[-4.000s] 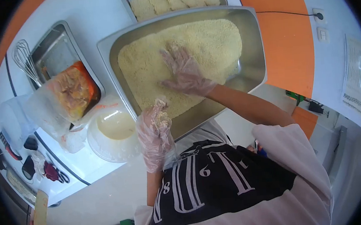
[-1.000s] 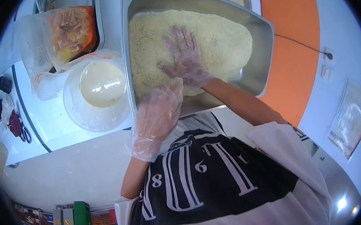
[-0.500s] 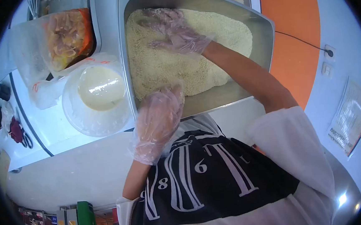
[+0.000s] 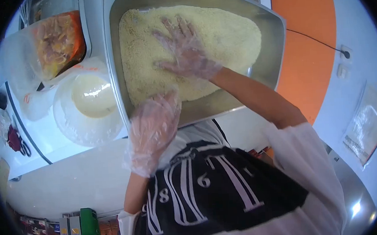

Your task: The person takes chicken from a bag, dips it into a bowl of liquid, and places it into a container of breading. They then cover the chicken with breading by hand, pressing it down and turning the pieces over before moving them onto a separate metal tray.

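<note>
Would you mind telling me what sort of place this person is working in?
Probably a commercial kitchen's breading station: a gloved right hand presses into a large steel pan of breadcrumbs, beside a bowl of batter and a bag of marinated meat.

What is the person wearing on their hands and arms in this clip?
Both the left hand and the right hand wear thin, clear, crinkled disposable plastic gloves, loose at the wrist. The forearms are bare. A white short sleeve covers the right upper arm, part of a white shirt with a black printed panel.
</note>
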